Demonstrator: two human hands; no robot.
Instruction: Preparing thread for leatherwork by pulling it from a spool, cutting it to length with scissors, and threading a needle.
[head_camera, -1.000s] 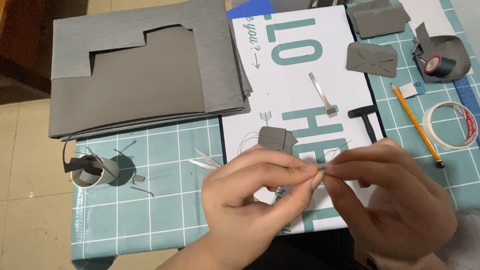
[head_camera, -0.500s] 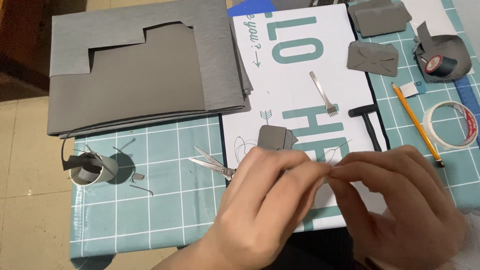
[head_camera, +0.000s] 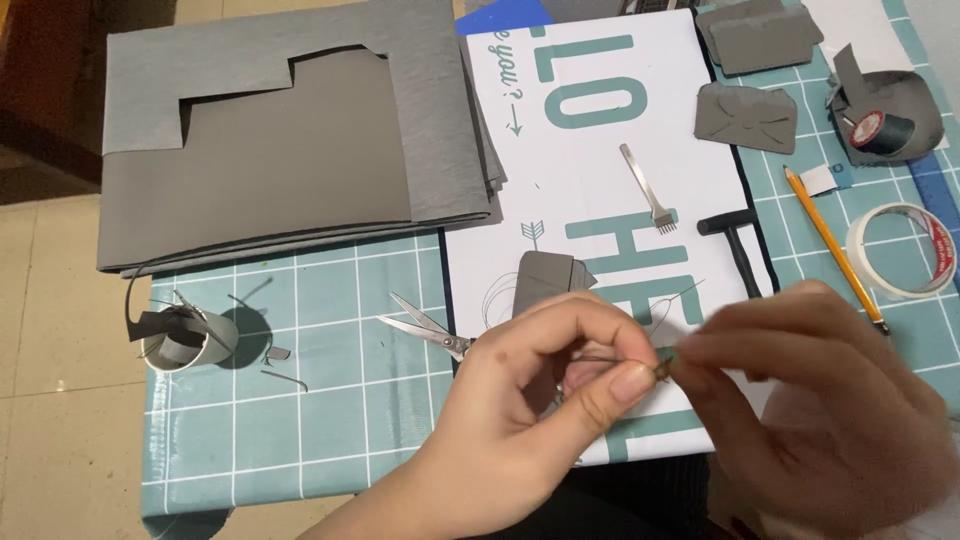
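Head view: cup (head_camera: 190, 340) holds grey scraps; left hand (head_camera: 530, 400) and right hand (head_camera: 820, 400) pinch needle (head_camera: 662, 368), long axis left-right, thread trailing left.

A thin needle (head_camera: 610, 360) is pinched between the thumb and forefinger of the left hand (head_camera: 530, 400); it lies nearly level, and only a short dark sliver shows between the fingertips. Its tip end meets the fingertips of the right hand (head_camera: 820, 400), which close on a tiny dark bit at about the same spot, too small to tell apart. A fine dark thread (head_camera: 672, 300) loops up from the hands across the white board above them, running in a thin curve toward the upper right.
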